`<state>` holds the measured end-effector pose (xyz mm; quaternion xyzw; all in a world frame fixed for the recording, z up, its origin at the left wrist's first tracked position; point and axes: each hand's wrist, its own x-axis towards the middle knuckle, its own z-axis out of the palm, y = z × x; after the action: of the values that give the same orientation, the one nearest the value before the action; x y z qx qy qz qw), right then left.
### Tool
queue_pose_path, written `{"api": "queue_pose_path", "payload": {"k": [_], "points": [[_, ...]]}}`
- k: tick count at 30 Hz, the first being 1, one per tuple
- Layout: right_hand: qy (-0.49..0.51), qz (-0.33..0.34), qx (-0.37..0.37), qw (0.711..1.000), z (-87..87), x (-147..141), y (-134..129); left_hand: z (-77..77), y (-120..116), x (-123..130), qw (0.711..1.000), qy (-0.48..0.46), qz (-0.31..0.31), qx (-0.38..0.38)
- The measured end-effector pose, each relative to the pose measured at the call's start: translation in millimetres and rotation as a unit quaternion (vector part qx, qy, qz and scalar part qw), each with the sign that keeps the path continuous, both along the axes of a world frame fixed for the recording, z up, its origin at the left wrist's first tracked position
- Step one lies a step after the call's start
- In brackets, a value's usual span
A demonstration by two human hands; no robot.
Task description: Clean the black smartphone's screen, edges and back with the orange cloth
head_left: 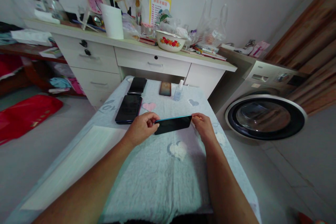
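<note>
A dark smartphone (173, 124) with a blue edge is held sideways and tilted above the cloth-covered table (157, 178). My left hand (142, 128) pinches its left end between thumb and fingers. At the phone's right end, the fingers of my right hand (202, 126) are closed on the edge. Beyond my left hand lie a large black-screened device (128, 109) and, behind it, another dark device (137, 85). A clear spray bottle (178, 91) with a white cap stands farther back, beside a small blurred rectangular item (165, 88).
A white cabinet (154, 60) with drawers runs behind the table. On its top stand a floral enamel bowl (170, 41), a white paper roll (112, 21) and plastic bags (212, 24). To the right is a washing machine (246, 80); a red bag (28, 113) lies on the floor at left.
</note>
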<state>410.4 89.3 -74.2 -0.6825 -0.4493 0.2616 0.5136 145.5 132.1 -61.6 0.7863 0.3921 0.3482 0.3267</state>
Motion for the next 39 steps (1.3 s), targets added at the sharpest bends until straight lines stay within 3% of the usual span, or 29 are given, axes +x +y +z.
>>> {"api": "queue_pose_path", "payload": {"k": [7, 13, 23, 31, 35, 39], "points": [[0.080, 0.004, 0.001, 0.997, 12.1, -7, -4, -1.5, 0, 0, 1.000, -0.001, -0.003, 0.004], [-0.021, 0.026, -0.010, 0.999, 13.9, -1, -6, 0.5, -1, 0, 1.000, 0.010, 0.001, 0.008], [-0.128, 0.020, -0.020, 0.991, -7.5, -4, -14, 1.6, -2, 1, 1.000, 0.021, 0.009, 0.012], [-0.308, 0.014, -0.081, 0.948, 2.1, -9, -20, 2.3, -1, 2, 0.999, 0.026, 0.012, 0.018], [-0.312, 0.031, -0.090, 0.945, 4.3, -8, -23, 3.2, -1, 2, 0.999, 0.029, 0.012, 0.016], [-0.263, 0.037, -0.082, 0.960, 3.7, -3, -23, 4.0, -2, 2, 0.999, 0.030, 0.012, 0.015]]}}
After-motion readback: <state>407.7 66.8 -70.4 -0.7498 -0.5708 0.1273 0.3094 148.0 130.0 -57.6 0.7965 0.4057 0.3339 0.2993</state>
